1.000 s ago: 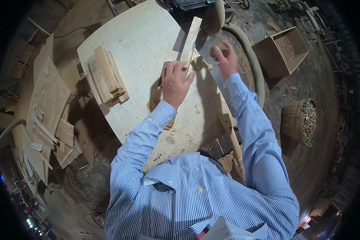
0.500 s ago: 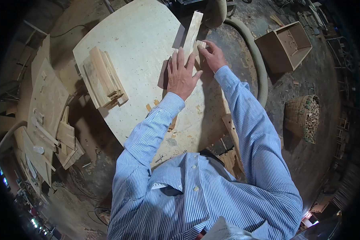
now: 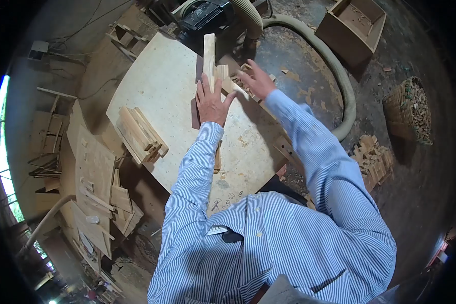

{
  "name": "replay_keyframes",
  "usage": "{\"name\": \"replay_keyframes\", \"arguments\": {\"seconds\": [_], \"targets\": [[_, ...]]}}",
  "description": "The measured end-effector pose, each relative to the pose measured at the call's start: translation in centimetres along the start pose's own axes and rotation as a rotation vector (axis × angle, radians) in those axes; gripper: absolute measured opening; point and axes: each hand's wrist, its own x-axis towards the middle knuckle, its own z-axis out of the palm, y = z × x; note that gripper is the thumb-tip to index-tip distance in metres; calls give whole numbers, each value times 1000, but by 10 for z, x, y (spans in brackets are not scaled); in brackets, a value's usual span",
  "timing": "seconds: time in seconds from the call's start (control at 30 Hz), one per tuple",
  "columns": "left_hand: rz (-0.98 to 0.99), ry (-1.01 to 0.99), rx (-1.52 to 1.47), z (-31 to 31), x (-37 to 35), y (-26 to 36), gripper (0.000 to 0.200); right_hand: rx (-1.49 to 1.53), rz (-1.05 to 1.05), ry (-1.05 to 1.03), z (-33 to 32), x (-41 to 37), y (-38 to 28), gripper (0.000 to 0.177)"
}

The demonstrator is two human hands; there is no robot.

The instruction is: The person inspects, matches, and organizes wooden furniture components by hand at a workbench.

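My left hand (image 3: 212, 105) lies flat with fingers spread, its fingertips on the lower end of a pale wooden strip (image 3: 209, 53). Beside that strip, a short wood block (image 3: 222, 71) stands close to my left thumb and index finger. My right hand (image 3: 259, 81) is off to the right, fingers apart and nothing seen in them, near small wood offcuts (image 3: 240, 81) by the table edge. Both rest over or near a pale wooden tabletop (image 3: 157, 76). A dark strip (image 3: 195, 114) on it runs beside my left hand.
Stacked wood strips (image 3: 141, 133) lie at the table's left. A grey hose (image 3: 345, 91) curves over the floor on the right, near a wooden box (image 3: 352, 30), a wicker basket (image 3: 397, 114) of wood scraps and a pile of blocks (image 3: 374, 161). Boards (image 3: 93, 164) lean at the left.
My right hand has come away from the small block and opened, moving right. My left hand stays on the wood. The view has shifted, showing more floor and the machine at the top.
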Motion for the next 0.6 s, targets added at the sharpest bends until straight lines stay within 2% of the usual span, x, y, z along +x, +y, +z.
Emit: {"name": "replay_keyframes", "arguments": {"seconds": [0.03,0.1,0.13,0.2,0.33,0.37,0.43,0.5,0.53,0.6], "targets": [[-2,4,-19,0,0,1,70,116,-28,-17,-20,-28,-4,80],[-12,2,10,6,0,1,74,-31,-37,-11,-65,-97,-6,77],[-18,1,15,6,-1,1,74,-134,-155,39,-84,-134,8,71],[-17,12,7,6,-3,2,74,-168,-34,-16,-120,-218,27,67],[-5,20,8,2,-5,6,74,-295,455,-153,-158,-364,65,64],[-4,22,16,2,-2,7,73,-253,498,-221,-158,-389,58,59],[-9,28,32,2,-4,9,73,-209,534,-296,-155,-409,50,55],[-16,17,34,4,-7,9,73,-250,484,-173,-151,-412,56,45],[-21,29,39,7,-9,10,73,-251,471,-175,-151,-410,64,45],[-29,33,33,12,-12,10,73,-478,398,-224,-145,-405,84,38]]}}
